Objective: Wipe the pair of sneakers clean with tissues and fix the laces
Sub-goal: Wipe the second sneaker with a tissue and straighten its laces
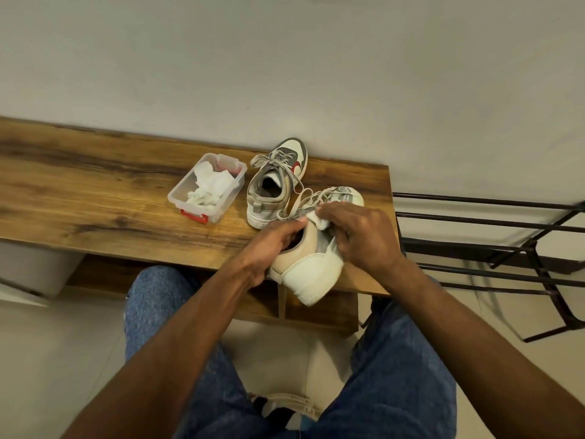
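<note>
The right hand hides most of the tissue and the near sneaker's midsection. The left hand's fingers vanish inside its collar. The table runs off the left edge.

Near sneaker lies tilted, heel overhanging the surface's near edge; far sneaker upright, laces loose; tissue crumpled.

A single wide-angle view looks from the person's head forward and steeply down. The desk crosses the middle of the frame, close below the camera, with the wall filling the top. Both forearms reach in from the bottom edge, over the knees.
</note>
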